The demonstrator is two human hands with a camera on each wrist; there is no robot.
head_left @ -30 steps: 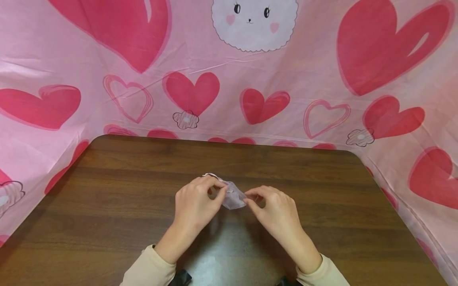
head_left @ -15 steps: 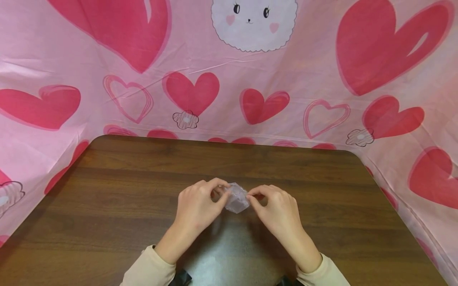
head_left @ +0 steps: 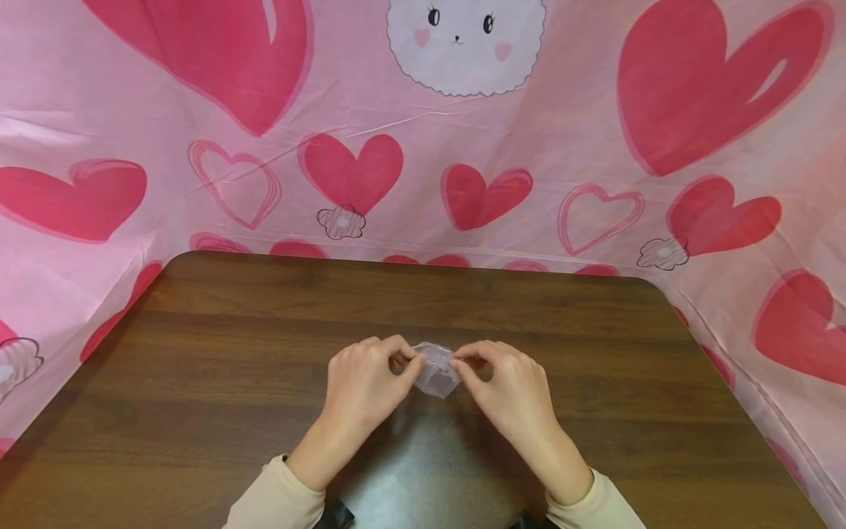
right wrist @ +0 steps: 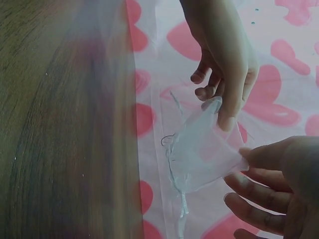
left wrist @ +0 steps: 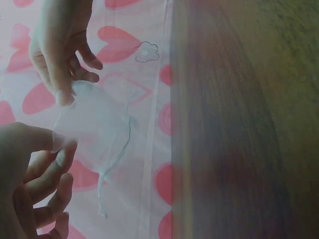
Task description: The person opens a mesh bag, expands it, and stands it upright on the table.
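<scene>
A small sheer white drawstring pouch [head_left: 438, 376] is stretched between both hands above the table. At its left side, my left hand [head_left: 366, 380] pinches the fabric between thumb and index finger. My right hand [head_left: 510, 386] pinches the opposite side in the same way. Both wrist views show the thin see-through cloth [left wrist: 92, 127] of the pouch, with a pale drawstring [right wrist: 172, 174] along the edge away from the fingers and loose cord ends hanging from it. No contents can be made out through the fabric.
Below the hands lies a dark brown wooden table [head_left: 218, 382] with rounded far corners. A pink cloth [head_left: 416, 117] printed with red hearts surrounds it at the back and sides. Beige sleeves [head_left: 280, 496] cover the forearms.
The pouch has turned and spread flatter between the hands. Its corded edge, which stuck out above my left hand, no longer shows there. My left hand has shifted slightly right.
</scene>
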